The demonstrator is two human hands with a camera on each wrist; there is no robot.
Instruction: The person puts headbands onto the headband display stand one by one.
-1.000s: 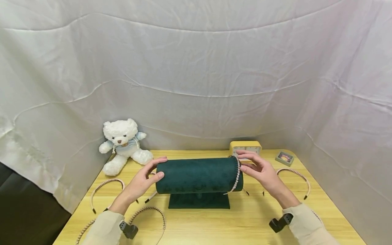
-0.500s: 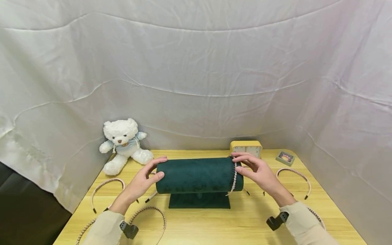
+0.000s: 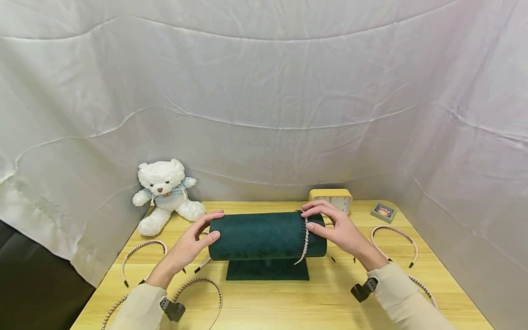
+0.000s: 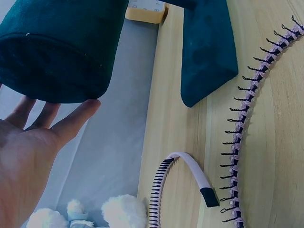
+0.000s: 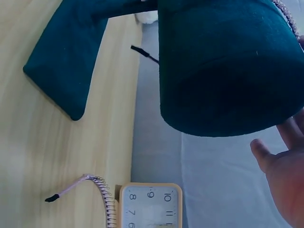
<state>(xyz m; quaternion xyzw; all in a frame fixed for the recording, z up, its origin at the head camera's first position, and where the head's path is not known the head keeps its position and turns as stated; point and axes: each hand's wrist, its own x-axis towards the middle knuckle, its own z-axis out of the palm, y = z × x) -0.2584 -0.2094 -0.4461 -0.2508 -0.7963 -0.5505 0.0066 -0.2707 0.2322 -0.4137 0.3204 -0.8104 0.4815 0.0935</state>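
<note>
A dark green velvet roll (image 3: 260, 236) lies crosswise on a flat-based stand (image 3: 268, 270) on the wooden table. My left hand (image 3: 187, 247) holds its left end, thumb at the front and fingers on top. Over the right part of the roll sits a pale pink beaded-looking headband (image 3: 306, 242), its lower front end sticking out below the roll. My right hand (image 3: 344, 231) grips this headband near its top, between thumb and fingers. In the right wrist view, only a small stretch of the headband (image 5: 286, 16) shows; the roll hides most of it.
Several other headbands lie around the stand, one at front left (image 3: 202, 282) and another at right (image 3: 396, 230). Behind are a white teddy bear (image 3: 171, 201), a yellow clock (image 3: 344, 197) and a small grey framed box (image 3: 383, 212). Curtains enclose the table.
My right hand has slid the headband leftward along the roll, away from its right end. My left hand stays at the roll's left end.
</note>
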